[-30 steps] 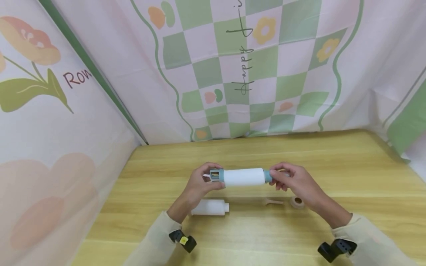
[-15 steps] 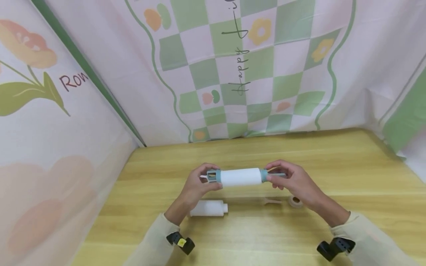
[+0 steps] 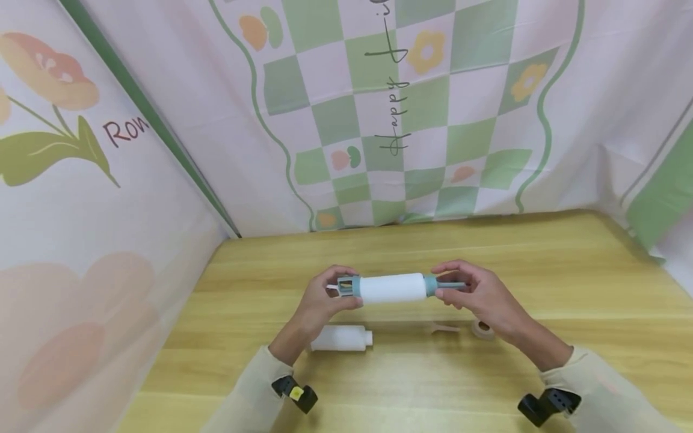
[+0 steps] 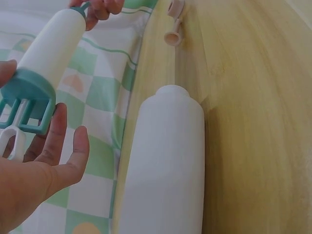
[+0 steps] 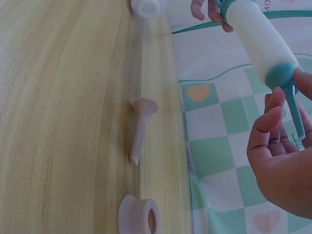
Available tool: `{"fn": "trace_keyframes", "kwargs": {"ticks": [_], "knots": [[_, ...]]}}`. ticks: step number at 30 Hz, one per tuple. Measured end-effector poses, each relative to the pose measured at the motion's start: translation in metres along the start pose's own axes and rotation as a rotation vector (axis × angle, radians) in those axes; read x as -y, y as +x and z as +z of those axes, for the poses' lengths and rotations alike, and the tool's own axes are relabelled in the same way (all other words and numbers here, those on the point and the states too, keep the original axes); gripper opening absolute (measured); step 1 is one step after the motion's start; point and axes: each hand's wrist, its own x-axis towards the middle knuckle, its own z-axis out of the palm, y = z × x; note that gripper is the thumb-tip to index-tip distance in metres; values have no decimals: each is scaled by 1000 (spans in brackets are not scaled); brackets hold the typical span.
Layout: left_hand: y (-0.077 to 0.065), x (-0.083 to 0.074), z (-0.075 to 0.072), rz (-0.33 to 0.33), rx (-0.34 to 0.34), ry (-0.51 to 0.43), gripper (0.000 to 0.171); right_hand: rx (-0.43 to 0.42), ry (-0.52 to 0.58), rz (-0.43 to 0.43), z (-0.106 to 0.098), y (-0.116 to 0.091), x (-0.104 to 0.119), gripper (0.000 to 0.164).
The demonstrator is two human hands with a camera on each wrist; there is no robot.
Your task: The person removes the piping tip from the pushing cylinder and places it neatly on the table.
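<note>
A white tube with teal ends [image 3: 393, 288] is held level above the table between both hands. My left hand [image 3: 319, 304] grips its left end, an open teal frame [image 4: 31, 100] with a white looped handle [image 4: 14, 141] sticking out. At the other end, thumb and fingertips of my right hand [image 3: 489, 297] pinch the teal cap [image 5: 281, 75]. A thin teal spout [image 5: 295, 114] runs from that cap past the right palm. Below the left hand, a plain white bottle [image 4: 165, 161] lies on its side, its narrow neck pointing right in the head view.
On the wooden table [image 3: 406, 385], a small pink funnel-shaped piece [image 5: 141, 122] lies right of the bottle. Beside it sits a pink flanged ring [image 5: 139, 214], near the right wrist in the head view. Patterned cloth [image 3: 395, 120] hangs at the back and left.
The right hand's fingers have shifted and opened slightly around the teal cap, leaving more of the thin spout in sight. The left hand keeps its grip, and the tube has barely moved.
</note>
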Motion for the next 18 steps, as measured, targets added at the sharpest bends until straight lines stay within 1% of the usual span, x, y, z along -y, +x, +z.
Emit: {"fn": "trace_keyframes", "kwargs": {"ticks": [5, 9, 12, 14, 18], "knots": [[0, -1, -1, -2, -10, -3, 46, -1, 9, 10, 0, 0, 1, 38], [0, -1, -2, -3, -12, -4, 46, -19, -19, 61, 1, 2, 2, 38], [0, 0, -1, 0, -9, -8, 46, -26, -12, 101, 2, 3, 3, 41], [0, 0, -1, 6, -2, -12, 46, -29, -4, 117, 4, 4, 4, 42], [1, 2, 0, 14, 14, -15, 46, -36, -22, 136, 7, 5, 5, 43]]}}
